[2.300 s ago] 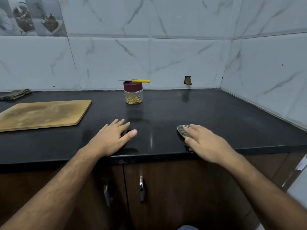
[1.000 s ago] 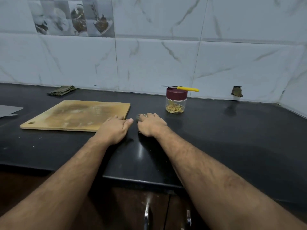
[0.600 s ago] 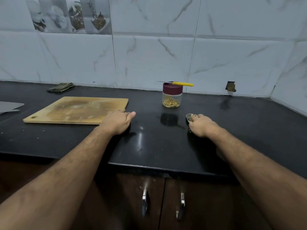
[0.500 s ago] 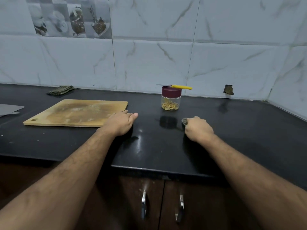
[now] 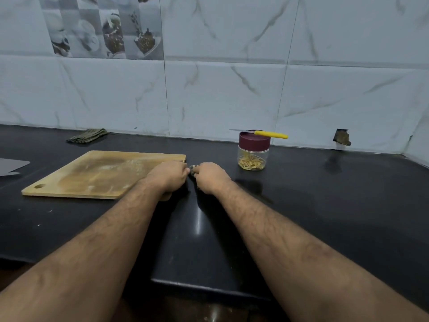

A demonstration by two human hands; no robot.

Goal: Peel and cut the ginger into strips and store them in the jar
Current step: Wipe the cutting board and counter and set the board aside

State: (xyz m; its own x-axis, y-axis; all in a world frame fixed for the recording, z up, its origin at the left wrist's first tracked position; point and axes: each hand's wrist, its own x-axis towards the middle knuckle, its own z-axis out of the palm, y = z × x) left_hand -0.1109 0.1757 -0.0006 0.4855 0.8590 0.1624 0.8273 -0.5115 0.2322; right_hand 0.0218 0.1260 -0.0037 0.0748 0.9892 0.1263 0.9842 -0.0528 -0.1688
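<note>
A flat wooden cutting board [image 5: 102, 174] lies on the black counter [image 5: 325, 205]. The left hand [image 5: 168, 176] and right hand [image 5: 210, 176] curl around a small striped cloth [image 5: 192, 168] between them. The clear jar with a dark red lid [image 5: 253, 151] stands right, ginger strips [image 5: 251, 163] inside, a yellow-handled knife [image 5: 267, 134] on top.

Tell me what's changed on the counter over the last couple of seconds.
The right hand slid a small cloth leftward across the countertop until it met the left hand by the cutting board's corner. The jar, with the knife lying across its lid, and the board stayed put.
</note>
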